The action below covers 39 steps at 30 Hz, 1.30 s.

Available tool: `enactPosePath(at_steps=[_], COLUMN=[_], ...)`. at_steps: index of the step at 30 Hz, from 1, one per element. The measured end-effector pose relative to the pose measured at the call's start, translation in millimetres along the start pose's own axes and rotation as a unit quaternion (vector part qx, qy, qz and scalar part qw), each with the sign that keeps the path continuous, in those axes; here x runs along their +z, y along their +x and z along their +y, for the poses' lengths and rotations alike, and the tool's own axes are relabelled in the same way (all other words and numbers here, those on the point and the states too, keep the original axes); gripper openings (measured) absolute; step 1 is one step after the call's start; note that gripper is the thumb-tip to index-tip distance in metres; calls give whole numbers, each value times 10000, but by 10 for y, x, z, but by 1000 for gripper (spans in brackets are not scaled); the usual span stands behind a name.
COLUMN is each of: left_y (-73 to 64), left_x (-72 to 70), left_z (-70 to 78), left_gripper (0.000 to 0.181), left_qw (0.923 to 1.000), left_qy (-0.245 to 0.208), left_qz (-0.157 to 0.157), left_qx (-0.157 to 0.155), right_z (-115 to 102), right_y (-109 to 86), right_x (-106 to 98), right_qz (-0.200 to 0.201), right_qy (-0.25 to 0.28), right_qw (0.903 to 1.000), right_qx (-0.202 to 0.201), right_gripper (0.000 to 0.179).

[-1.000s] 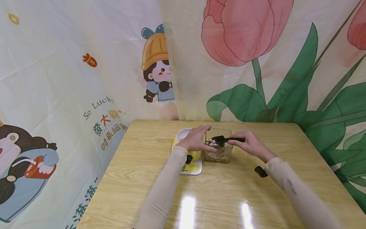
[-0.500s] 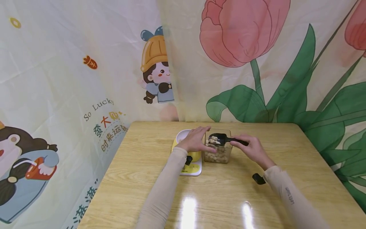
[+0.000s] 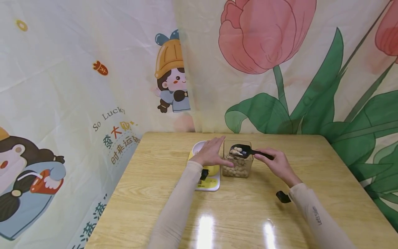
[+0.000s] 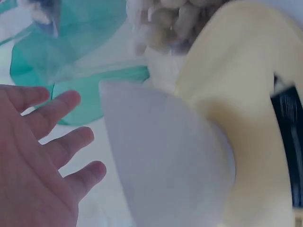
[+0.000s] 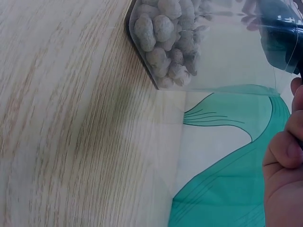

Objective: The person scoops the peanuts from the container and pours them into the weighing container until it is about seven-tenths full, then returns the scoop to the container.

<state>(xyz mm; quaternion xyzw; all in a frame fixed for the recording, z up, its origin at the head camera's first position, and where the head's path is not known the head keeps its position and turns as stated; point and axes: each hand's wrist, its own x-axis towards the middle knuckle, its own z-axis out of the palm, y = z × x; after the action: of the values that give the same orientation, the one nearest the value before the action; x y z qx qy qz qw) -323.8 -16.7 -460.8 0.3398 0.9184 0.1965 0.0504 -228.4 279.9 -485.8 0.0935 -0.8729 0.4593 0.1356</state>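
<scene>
In the head view my right hand (image 3: 277, 164) grips the handle of a black scoop (image 3: 245, 152), with several peanut-like pieces (image 3: 236, 150) in its bowl. The scoop is above a clear square container (image 3: 229, 146) holding more of these pale, lumpy pieces (image 5: 163, 28). My left hand (image 3: 210, 154) is spread beside the container's left side; the left wrist view shows its straight fingers (image 4: 71, 146) with nothing in them. Below that hand, a white bowl (image 3: 198, 146) stands on a yellow-and-white scale (image 3: 207, 184). The left hand and forearm hide much of both.
The wooden table (image 3: 242, 207) runs up to a printed cloth backdrop (image 3: 202, 97) at the back and left. A small black device (image 3: 283, 197) is by the right wrist, and another (image 3: 204, 174) by the left.
The scoop has come up from among the pieces and shifted slightly right, now carrying some of them. My right hand has moved slightly right with it. My left hand has barely moved.
</scene>
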Motion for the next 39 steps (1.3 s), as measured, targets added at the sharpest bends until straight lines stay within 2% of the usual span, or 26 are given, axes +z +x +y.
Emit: enactPosePath(at_steps=[4, 9, 14, 18, 23, 30, 34, 39], left_y=[-102, -267, -360, -394, -417, -427, -424, -433], left_x=[-113, -203, -169, -110, -76, -89, -102, -109], left_z=[-153, -396, -593, -701, -767, -779, -756, -764], left_gripper=[133, 134, 132, 129, 127, 121, 118, 122], left_qw=[9996, 9976, 9945, 9928, 9927, 9932, 9935, 9929], left_qy=[179, 10, -46, -138, -276, -294, -330, -296], left_qz=[168, 344, 335, 226, 268, 346, 354, 297], left_qx=[-149, -598, -992, -1164, -1147, -1067, -1034, -1111], right_z=[-18, -39, -130, -250, -403, -605, -631, -665], right_y=[20, 89, 205, 323, 472, 714, 830, 935], right_x=[-23, -80, -136, -123, -17, 228, 356, 479], right_qz=[24, 51, 66, -18, -192, -532, -883, -1390], right_qy=[-13, -79, -60, 24, 123, 236, -49, -723], right_qw=[10000, 10000, 9999, 9998, 9996, 9983, 9959, 9868], right_qx=[53, 8, 91, 217, 156, -95, -170, -406], right_gripper=[37, 38, 37, 39, 42, 45, 45, 42])
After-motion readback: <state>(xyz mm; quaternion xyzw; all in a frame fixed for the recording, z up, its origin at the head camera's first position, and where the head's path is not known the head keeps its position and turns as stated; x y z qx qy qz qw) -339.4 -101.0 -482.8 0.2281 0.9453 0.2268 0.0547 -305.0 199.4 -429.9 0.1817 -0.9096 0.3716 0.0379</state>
